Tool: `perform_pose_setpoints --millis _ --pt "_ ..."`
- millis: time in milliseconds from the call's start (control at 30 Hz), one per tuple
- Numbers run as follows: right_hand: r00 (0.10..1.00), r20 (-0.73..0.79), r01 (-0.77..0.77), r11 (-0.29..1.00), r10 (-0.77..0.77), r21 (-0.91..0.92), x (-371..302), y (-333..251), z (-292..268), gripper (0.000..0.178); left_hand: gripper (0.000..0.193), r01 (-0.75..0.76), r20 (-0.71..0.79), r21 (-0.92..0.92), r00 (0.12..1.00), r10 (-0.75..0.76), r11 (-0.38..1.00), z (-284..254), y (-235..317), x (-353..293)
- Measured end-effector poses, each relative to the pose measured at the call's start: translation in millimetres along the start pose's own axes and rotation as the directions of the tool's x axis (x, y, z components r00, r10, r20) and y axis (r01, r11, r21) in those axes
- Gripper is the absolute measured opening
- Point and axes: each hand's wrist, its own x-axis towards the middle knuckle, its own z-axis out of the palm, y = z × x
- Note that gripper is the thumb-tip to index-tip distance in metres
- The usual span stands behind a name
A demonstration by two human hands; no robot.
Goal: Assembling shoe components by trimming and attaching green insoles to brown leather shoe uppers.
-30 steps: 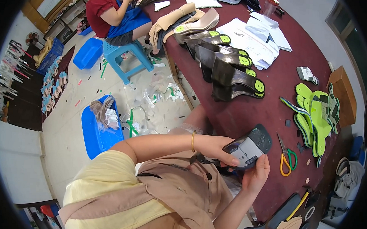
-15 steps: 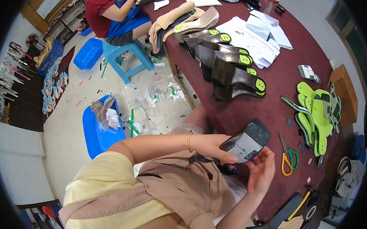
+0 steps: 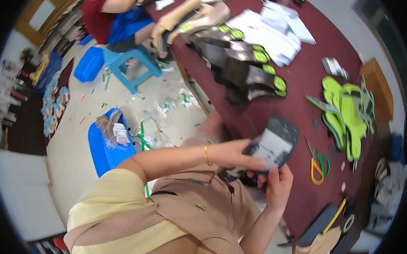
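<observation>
Over my lap, at the table's near edge, my left hand (image 3: pixel 236 156) grips a dark shoe sole (image 3: pixel 290 133), its thumb across the front. A white paper piece (image 3: pixel 271 146) lies flat against the sole's face. My right hand (image 3: pixel 279 187) bends its fingers round the sole's lower edge; its fingertips are partly hidden and slightly blurred. Scissors (image 3: pixel 317 170) with one orange and one green handle rest on the table to the right of my hands. Beyond the sole, several dark shiny soles (image 3: pixel 255 77) with lime-green ends lie overlapping.
Lime-green soles (image 3: pixel 349 119) are piled on the dark red table (image 3: pixel 305 77) at right, before a brown box (image 3: pixel 377 89). White papers (image 3: pixel 266 34) lie farther back. A blue tub (image 3: pixel 103 154) stands on the littered floor. A co-worker (image 3: pixel 106 14) sits on a blue stool (image 3: pixel 135 74).
The view has shifted a little. My right fingers, more spread before, have curled in at the sole's lower edge. My left hand keeps its hold on the sole.
</observation>
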Motion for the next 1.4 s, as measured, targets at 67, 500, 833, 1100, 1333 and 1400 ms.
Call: perform_pose_setpoints --millis 67,500,833,1100,1333,1400 --pt "0.992 -0.095 0.065 0.983 -0.083 -0.170 4.5 -8.2 6.7 0.022 0.039 -0.024 -0.079 0.014 0.997 0.025 1.000 0.1 1.1 2.2" --pt "0.636 -0.148 0.307 0.424 -0.757 -0.852 18.6 -10.0 23.3 0.029 0.062 -0.320 -0.201 0.004 0.928 0.314 0.947 30.9 -39.2 40.5" --pt "0.934 -0.350 -0.062 0.998 0.066 0.022 1.4 -28.5 4.8 0.048 0.071 -0.219 -0.009 -0.090 0.976 0.219 0.971 36.4 -29.7 51.0" --pt "0.872 -0.291 0.235 0.859 -0.393 -0.454 -11.3 13.0 -19.9 0.043 0.051 -0.209 -0.245 -0.241 0.958 0.149 0.948 55.3 -49.7 78.2" --pt "0.859 -0.114 0.200 0.533 -0.498 -0.822 -19.0 2.3 -100.0 0.033 0.045 -0.319 -0.489 -0.392 0.867 0.098 0.863 31.0 -25.7 126.5" --pt "0.892 -0.009 0.196 0.405 -0.452 -0.893 -8.4 6.9 -136.9 0.031 0.040 0.383 -0.192 -0.104 0.898 -0.397 0.918 40.8 -34.7 106.5"
